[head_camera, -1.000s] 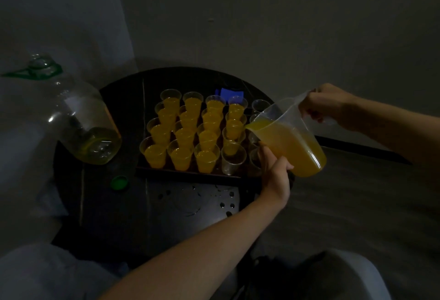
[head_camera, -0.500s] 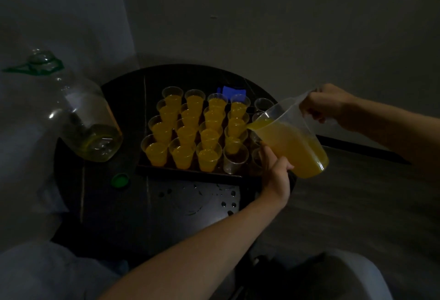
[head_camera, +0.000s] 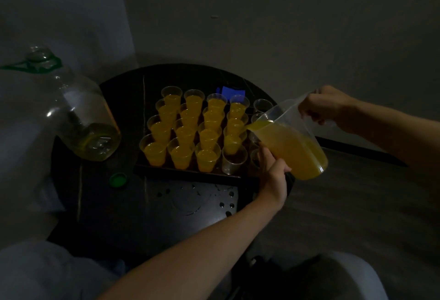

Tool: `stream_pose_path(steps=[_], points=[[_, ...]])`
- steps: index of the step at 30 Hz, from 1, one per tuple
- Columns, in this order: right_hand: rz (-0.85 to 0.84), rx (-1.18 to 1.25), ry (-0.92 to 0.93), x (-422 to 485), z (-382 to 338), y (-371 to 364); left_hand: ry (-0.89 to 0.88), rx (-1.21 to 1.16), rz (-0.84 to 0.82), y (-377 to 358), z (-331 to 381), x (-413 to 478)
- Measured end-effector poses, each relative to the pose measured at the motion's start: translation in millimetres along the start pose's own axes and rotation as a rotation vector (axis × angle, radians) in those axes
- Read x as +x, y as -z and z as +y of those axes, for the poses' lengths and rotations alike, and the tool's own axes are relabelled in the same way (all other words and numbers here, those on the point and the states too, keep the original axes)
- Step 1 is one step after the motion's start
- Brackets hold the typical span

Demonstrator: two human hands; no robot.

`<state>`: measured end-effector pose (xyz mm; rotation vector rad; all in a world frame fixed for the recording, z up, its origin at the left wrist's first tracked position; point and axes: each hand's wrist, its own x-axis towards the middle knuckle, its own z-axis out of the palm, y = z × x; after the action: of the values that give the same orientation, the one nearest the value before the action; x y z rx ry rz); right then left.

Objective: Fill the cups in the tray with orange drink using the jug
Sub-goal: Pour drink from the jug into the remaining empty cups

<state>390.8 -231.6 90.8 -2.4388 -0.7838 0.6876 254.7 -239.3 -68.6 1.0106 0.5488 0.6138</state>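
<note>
1. Over by the right edge of the tray (head_camera: 190, 174), the right hand (head_camera: 326, 105) has its fingers wrapped round the handle of the jug (head_camera: 295, 147), high at the back.
2. The left hand (head_camera: 273, 171) sits low under the jug's front wall with its thumb up against it. Its fingers are hidden behind, so I cannot tell whether they grip or only steady.
3. The jug is tipped. Its long axis slants down and leftward from the right hand, the spout is the low end, and orange drink lies right up to the lip.
4. That lip hangs over the near end of the fourth column of cups.
5. The clear empty cup (head_camera: 234, 159) at the front of that column lies just nearer the person than the spout.
6. More empties (head_camera: 262, 105) stand to the spout's right, partly behind the jug. Reaching them, I'd judge, means drawing the jug back rightward.
7. On the worktop (head_camera: 114, 209), well to the left, stand a big bottle (head_camera: 83, 118) and a green cap (head_camera: 118, 179).
</note>
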Motion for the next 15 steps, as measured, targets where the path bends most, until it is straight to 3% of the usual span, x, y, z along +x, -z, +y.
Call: stream_pose_path(steps=[15], points=[[0.04,0.06,0.043,0.3,-3.6,3.4,-0.041,-0.015,-0.029,3.9,12.1,2.6]])
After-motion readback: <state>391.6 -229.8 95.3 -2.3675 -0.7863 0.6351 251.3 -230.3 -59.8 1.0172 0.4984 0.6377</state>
